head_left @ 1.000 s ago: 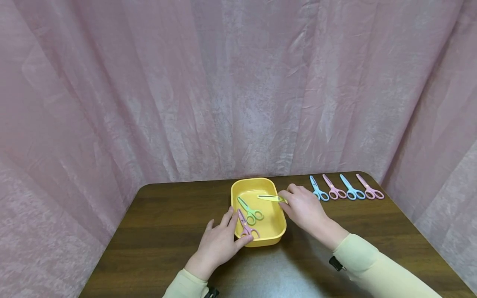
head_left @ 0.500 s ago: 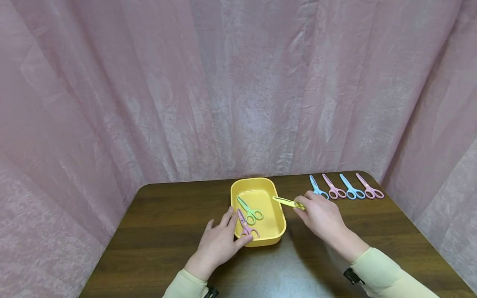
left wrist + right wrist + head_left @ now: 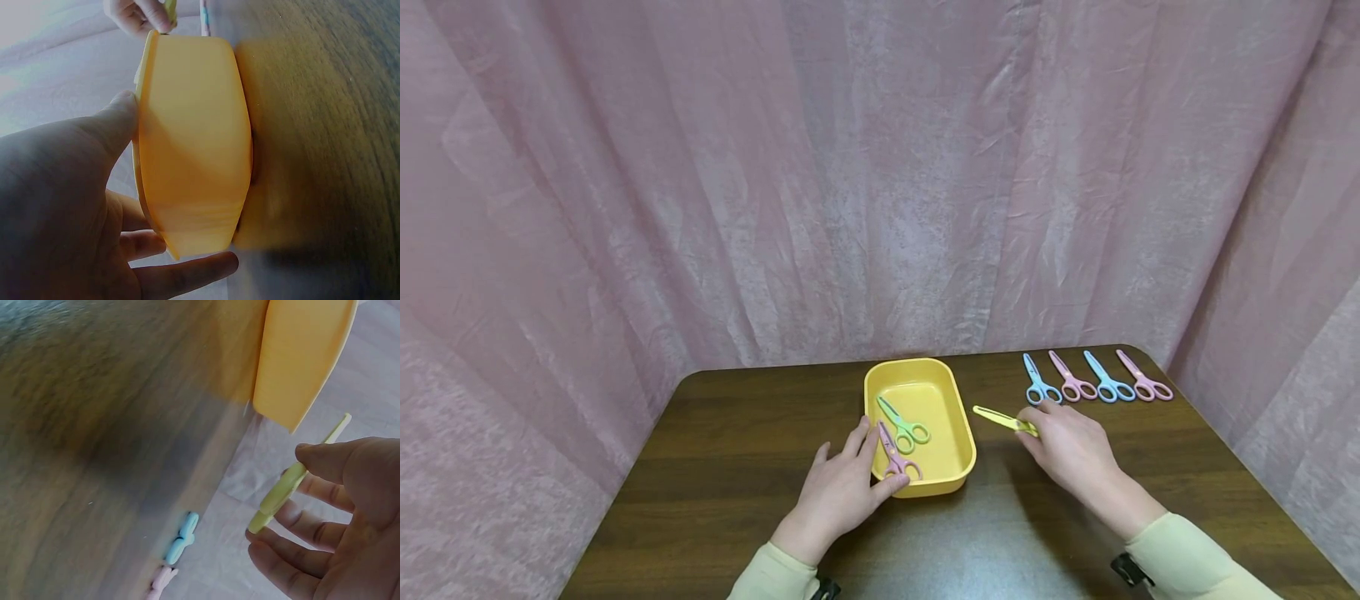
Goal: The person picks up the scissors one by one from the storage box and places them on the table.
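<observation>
My left hand (image 3: 842, 492) rests on the near left corner of a yellow tray (image 3: 957, 442), fingers mostly straight along its left rim and thumb at the front rim. Inside the tray lie green scissors (image 3: 904, 427) and pink scissors (image 3: 895, 454), the pink pair closest to that hand. Right of the tray, above the table, my right hand (image 3: 1071, 446) pinches yellow scissors (image 3: 1000, 418) by the handles. Their blades point left towards the tray. In the right wrist view, the thumb and fingertips hold the yellow handles edge-on.
At the back right of the brown wooden table (image 3: 760, 450) lie blue scissors (image 3: 1036, 379), pink scissors (image 3: 1067, 375), more blue scissors (image 3: 1103, 375) and more pink scissors (image 3: 1138, 375), side by side in a row. A pink curtain (image 3: 880, 183) hangs behind the table.
My right hand has lifted the yellow scissors over the tray's right rim and moved right and nearer to me. The left hand and tray have stayed put.
</observation>
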Motion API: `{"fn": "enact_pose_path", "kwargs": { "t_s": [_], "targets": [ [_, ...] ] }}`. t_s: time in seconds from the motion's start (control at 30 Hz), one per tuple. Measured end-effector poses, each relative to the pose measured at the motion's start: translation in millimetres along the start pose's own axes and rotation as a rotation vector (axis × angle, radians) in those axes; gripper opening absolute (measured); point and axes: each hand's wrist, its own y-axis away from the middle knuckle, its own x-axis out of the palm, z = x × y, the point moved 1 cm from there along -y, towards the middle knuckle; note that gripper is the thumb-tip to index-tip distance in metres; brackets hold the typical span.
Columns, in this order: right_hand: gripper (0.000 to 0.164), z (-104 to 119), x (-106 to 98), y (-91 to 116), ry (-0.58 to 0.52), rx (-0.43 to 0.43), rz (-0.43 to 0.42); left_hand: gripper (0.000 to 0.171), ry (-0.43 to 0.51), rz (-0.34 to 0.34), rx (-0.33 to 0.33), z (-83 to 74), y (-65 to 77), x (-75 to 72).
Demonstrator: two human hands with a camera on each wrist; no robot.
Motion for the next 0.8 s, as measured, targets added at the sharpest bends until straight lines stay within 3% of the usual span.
{"fn": "enact_pose_path", "kwargs": {
  "t_s": [0.8],
  "targets": [
    [0.018,-11.4,13.6,14.5,0.064,0.059,0.175,0.095,0.012,0.023,-0.014,0.9,-2.5,1.4]
  ]
}}
